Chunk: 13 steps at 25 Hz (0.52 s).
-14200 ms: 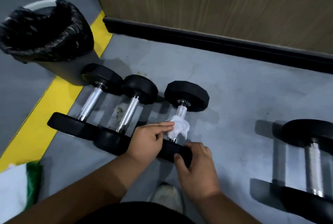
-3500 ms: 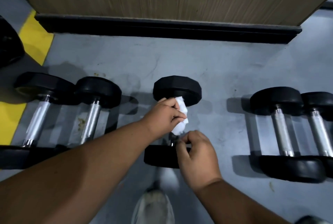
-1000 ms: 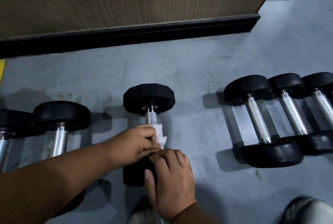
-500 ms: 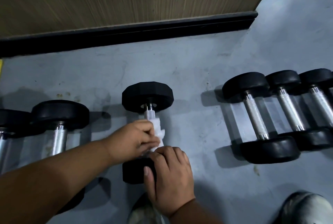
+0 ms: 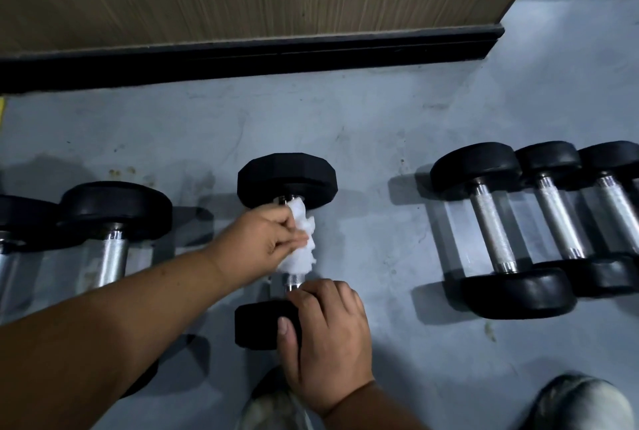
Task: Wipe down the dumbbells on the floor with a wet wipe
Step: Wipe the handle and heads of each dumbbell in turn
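My right hand [image 5: 325,336] clamps the near head of the middle dumbbell [image 5: 287,250] on the floor [image 5: 380,139], fingers curled over it, and that grip should hold firm so the bar can't roll. Just beyond, my left hand [image 5: 262,243] pinches the wipe [image 5: 302,244] round the handle; best to twist while sliding, covering the knurling fully. Half a second ago the wipe sat mid-handle; now it's up against the far head.

Matt black rubbery-looking heads and a shiny knurled chrome handle are seen on the hexagonal black dumbbell [image 5: 287,180]; crumpled white wet wipe [image 5: 301,246] looks fibrous; grey smooth scuffed floor [image 5: 380,125], possibly painted concrete.
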Tool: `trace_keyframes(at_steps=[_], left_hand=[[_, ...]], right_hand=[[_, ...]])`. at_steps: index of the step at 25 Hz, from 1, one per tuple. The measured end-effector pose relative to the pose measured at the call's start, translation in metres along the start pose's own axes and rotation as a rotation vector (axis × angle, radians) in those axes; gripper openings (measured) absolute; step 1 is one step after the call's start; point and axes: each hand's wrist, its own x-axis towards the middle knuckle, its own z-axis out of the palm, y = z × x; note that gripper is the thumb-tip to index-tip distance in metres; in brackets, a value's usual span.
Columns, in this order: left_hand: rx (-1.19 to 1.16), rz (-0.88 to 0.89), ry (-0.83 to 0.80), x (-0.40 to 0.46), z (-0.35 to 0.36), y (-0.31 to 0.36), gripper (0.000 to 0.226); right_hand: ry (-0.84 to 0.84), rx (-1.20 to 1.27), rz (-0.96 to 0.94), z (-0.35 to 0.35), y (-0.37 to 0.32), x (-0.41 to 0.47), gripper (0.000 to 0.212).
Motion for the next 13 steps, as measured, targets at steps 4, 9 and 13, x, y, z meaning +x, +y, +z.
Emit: trace_keyframes(at_steps=[4,9,13], left_hand=[[0.061,0.298,-0.304,-0.014,-0.006,0.005,0.037],[0.045,0.151,-0.141,0.021,-0.012,-0.01,0.034],[0.023,0.045,-0.006,0.015,-0.006,-0.007,0.033]], right_hand=[[-0.017,0.005,0.017,0.0,-0.001,0.001,0.034],[-0.031,-0.003,0.014,-0.002,-0.001,0.0,0.036],[-0.034,0.022,0.011,-0.004,-0.001,0.001,0.034]])
